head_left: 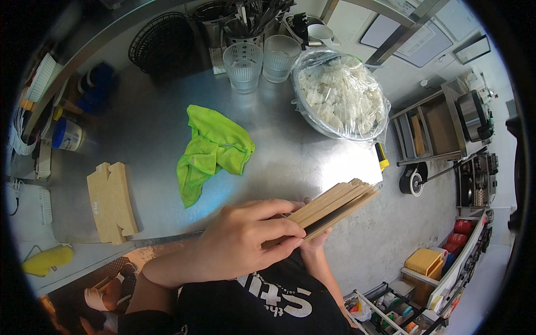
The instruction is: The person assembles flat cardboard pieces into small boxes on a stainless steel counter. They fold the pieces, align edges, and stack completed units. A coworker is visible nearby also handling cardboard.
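A stack of flat brown cardboard pieces (335, 209) is held slantwise in front of my body, over the table's near edge. From the left, my left hand (254, 237) pinches its end, thumb below and fingers on top. My right hand (317, 239) supports the stack from behind and below; most of its fingers are hidden by the cardboard. A dark gap separates the lowest visible layer from the others. More flat notched cardboard (111, 201) lies at the table's left. Beyond my left hand is a crumpled bright green cloth (215, 148).
On the steel table (151, 134), a bowl of rice (343, 97) under plastic film stands at the far right. Two clear glasses (243, 67), a utensil holder (245, 39) and black baskets (162, 42) line the back. A blue-and-white tub (67, 134) stands left; shelving (432, 131) is right.
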Demonstrator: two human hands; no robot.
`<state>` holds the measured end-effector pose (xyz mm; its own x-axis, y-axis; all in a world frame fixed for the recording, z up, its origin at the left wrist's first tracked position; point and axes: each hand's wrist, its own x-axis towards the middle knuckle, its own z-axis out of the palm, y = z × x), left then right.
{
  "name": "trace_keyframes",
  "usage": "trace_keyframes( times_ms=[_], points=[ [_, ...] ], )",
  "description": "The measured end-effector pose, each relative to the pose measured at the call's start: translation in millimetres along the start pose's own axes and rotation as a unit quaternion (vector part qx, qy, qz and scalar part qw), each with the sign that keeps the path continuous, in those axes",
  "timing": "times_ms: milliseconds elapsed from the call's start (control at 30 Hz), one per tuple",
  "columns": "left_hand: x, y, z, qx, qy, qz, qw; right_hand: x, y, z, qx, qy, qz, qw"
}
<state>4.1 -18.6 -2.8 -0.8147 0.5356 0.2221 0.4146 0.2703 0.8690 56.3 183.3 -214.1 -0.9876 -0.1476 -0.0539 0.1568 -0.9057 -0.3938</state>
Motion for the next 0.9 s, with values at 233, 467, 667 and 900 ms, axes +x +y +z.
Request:
trace_keyframes(
  times_ms=[233,467,667,900],
  points=[
    [1,3,3,0.004,0.013,-0.004,1.0,1,0,2,0.003,-0.021,-0.011,1.0],
    [-6,7,6,0.077,-0.001,0.016,0.997,4,-1,12,0.008,-0.065,-0.038,0.997],
    [-10,8,6,0.107,-0.005,0.028,0.994,1,-2,12,0.002,-0.038,-0.037,0.999],
    [-10,6,4,0.076,0.012,0.043,0.996,3,-2,12,0.042,-0.053,-0.019,0.998]
  ],
)
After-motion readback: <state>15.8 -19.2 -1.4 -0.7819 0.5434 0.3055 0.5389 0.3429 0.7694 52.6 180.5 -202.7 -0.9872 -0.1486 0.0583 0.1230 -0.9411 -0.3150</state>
